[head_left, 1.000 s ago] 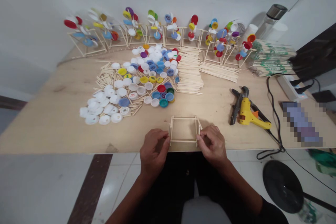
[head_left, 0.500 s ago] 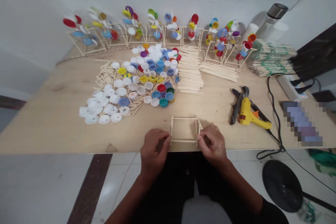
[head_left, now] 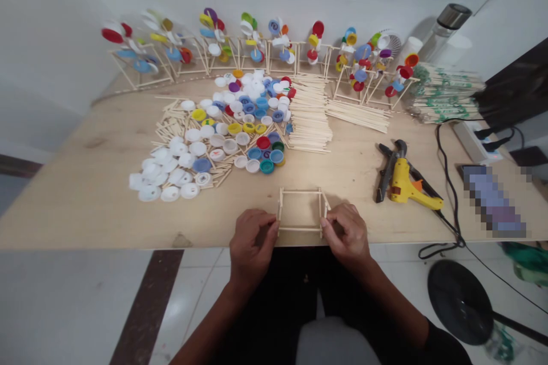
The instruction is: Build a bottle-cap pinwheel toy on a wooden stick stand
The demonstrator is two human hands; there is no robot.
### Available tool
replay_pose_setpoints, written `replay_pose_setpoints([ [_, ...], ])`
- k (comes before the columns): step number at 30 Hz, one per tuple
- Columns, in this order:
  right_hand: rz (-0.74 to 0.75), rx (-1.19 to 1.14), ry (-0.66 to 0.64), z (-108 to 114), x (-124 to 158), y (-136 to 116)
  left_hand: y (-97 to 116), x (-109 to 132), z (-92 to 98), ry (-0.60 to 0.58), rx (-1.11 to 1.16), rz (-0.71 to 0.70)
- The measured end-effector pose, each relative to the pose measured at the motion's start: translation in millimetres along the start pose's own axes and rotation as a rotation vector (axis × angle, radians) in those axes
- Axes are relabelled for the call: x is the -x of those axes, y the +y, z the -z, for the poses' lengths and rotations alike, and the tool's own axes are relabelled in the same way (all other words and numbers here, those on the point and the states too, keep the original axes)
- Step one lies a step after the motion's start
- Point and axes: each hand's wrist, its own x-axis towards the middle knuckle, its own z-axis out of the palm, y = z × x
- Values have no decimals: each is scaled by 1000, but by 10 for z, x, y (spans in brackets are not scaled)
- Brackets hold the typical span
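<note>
A small frame of thin wooden sticks (head_left: pixel 300 229) is at the table's front edge, between my two hands. My left hand (head_left: pixel 253 245) pinches its left side between thumb and fingers. On the opposite side, my right hand (head_left: pixel 349 235) grips the frame the same way. Beyond it lies a spread of plastic bottle caps (head_left: pixel 197 149), mostly white, with blue, yellow, red and green ones among loose short sticks. To the right of the caps is a pile of long wooden sticks (head_left: pixel 309 117). A yellow hot glue gun (head_left: pixel 402 182) rests right of my right hand.
Finished-looking stick stands with cap wheels (head_left: pixel 257 45) line the back of the wooden table (head_left: pixel 98 182). At right are a bottle (head_left: pixel 447 25), bagged sticks (head_left: pixel 447 94), a power strip (head_left: pixel 477 142), a phone-like blurred device (head_left: pixel 492 199) and a black cable (head_left: pixel 447 177).
</note>
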Motion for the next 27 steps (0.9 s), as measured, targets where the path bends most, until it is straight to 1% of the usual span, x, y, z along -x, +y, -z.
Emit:
replay_pose_setpoints([
  [10,-15,1,-4,11,7,1,-6,1,8,-18,-3,-13],
  [15,-22,7,-8,12,0,3,-1,1,7,-14,-12,8],
  [27,-11,11,-18,10,6,12,14,-10,10,-12,-8,-6],
])
